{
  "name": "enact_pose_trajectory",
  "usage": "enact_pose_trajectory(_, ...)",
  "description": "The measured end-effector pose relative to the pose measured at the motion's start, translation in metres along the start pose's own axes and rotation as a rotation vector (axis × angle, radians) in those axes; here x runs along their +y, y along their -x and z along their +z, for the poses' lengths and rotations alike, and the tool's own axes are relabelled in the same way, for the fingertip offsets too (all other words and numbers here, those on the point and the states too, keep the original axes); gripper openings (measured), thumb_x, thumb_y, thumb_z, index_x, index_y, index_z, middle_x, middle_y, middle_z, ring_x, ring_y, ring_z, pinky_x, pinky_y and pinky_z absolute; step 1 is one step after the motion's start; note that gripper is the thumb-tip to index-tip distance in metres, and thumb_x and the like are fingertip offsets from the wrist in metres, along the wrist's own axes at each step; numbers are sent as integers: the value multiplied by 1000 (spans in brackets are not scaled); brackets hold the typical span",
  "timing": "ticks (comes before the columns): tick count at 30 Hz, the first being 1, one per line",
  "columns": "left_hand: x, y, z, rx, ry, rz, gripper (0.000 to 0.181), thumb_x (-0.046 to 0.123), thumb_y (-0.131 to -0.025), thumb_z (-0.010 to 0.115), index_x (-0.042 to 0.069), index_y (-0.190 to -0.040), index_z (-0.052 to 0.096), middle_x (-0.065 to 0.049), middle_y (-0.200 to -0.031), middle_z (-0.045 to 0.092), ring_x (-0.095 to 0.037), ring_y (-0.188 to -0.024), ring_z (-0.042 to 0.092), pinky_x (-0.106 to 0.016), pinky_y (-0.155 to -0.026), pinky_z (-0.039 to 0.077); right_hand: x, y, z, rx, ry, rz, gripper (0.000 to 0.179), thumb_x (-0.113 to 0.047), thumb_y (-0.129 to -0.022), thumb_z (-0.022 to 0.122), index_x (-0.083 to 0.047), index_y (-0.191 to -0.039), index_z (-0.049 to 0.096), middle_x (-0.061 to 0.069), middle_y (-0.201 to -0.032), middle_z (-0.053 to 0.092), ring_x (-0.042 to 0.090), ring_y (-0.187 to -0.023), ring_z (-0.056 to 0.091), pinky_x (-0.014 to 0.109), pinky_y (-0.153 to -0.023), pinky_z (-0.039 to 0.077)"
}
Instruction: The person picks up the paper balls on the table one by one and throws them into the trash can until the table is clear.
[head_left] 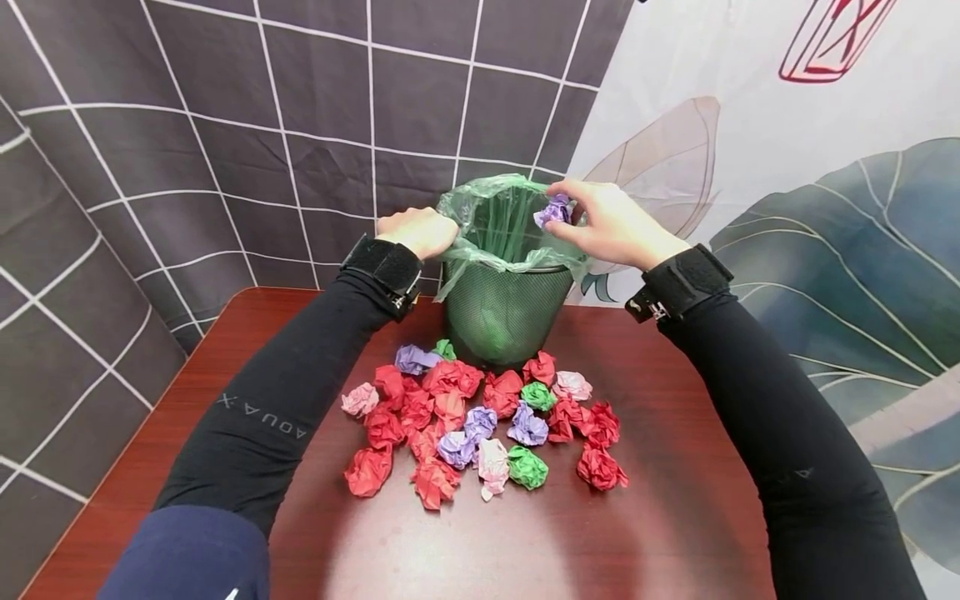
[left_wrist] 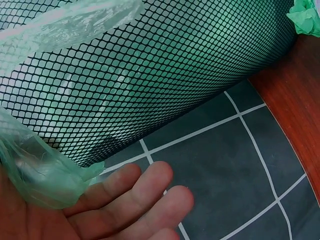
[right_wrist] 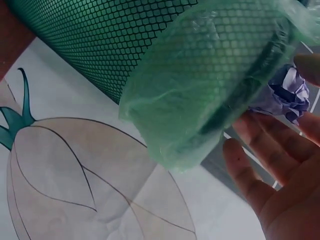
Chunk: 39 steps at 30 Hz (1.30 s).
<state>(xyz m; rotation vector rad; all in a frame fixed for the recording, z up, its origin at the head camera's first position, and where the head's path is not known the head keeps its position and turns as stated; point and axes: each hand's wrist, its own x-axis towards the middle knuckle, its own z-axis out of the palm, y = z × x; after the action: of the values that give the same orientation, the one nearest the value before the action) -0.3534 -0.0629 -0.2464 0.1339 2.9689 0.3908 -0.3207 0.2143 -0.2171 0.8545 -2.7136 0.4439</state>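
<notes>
My right hand pinches a crumpled purple paper ball between thumb and fingers, above the right rim of a dark mesh bin. The same paper ball shows by the fingertips in the right wrist view. A thin green plastic bag lines the bin and folds over its rim. At the left rim is my left hand, touching the overhanging bag. Its fingers are loosely bent outside the mesh in the left wrist view, and the thumb is hidden.
Several crumpled paper balls lie before the bin on the reddish-brown table: red, purple, green and pink. Behind stands a grey backdrop with white grid lines, joined on the right by a leaf-patterned one.
</notes>
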Motion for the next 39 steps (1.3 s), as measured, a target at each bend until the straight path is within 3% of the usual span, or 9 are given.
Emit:
enact_pose_trajectory(7, 0, -7, 4, 8, 0, -5, 59, 39, -92, 34, 14, -141, 56, -11, -150, 51, -35, -134, 51, -59, -104, 37, -3, -1, 4, -25, 65, 41, 46, -35, -96, 65, -11, -135, 59, 13, -111, 71, 25, -88, 69, 43, -76, 52)
enact_pose_trajectory(15, 0, -4, 2, 8, 5, 2, 58, 36, -92, 33, 14, -141, 55, -11, -150, 51, -35, -133, 52, -59, -104, 38, -3, 17, 3, 20, 114, -9, 35, -28, -98, 60, -9, -128, 64, 14, -118, 70, 27, -95, 67, 48, -82, 50)
enact_pose_trajectory(22, -1, -3, 2, 7, 8, 0, 54, 35, -92, 34, 14, -134, 59, -12, -146, 55, -33, -128, 55, -58, -101, 40, -1, 51, -1, 138, 136, -49, 28, -20, -97, 62, -8, -122, 68, 12, -108, 71, 27, -95, 65, 48, -79, 48)
enact_pose_trajectory(27, 1, -2, 1, -4, 24, -12, 44, 34, -91, 34, 15, -119, 64, -12, -120, 66, -29, -105, 64, -54, -97, 44, 0, 85, -3, 199, 156, -65, 25, -17, -95, 66, -10, -119, 69, 9, -105, 70, 25, -93, 64, 45, -76, 48)
enact_pose_trajectory(32, 2, 0, 0, -3, 39, -30, 40, 33, -91, 34, 17, -113, 63, -8, -98, 67, -23, -81, 68, -52, -96, 44, -2, 115, -3, 192, 175, -59, 27, -17, -93, 69, -13, -120, 69, 6, -106, 71, 22, -91, 64, 43, -75, 47)
enact_pose_trajectory(39, 1, -1, 1, 10, 51, -15, 37, 30, -91, 34, 16, -109, 64, -8, -92, 72, -20, -74, 69, -52, -96, 44, -4, 150, 5, 156, 181, -57, 29, -16, -91, 71, -16, -119, 69, 4, -110, 71, 18, -91, 66, 42, -79, 52)
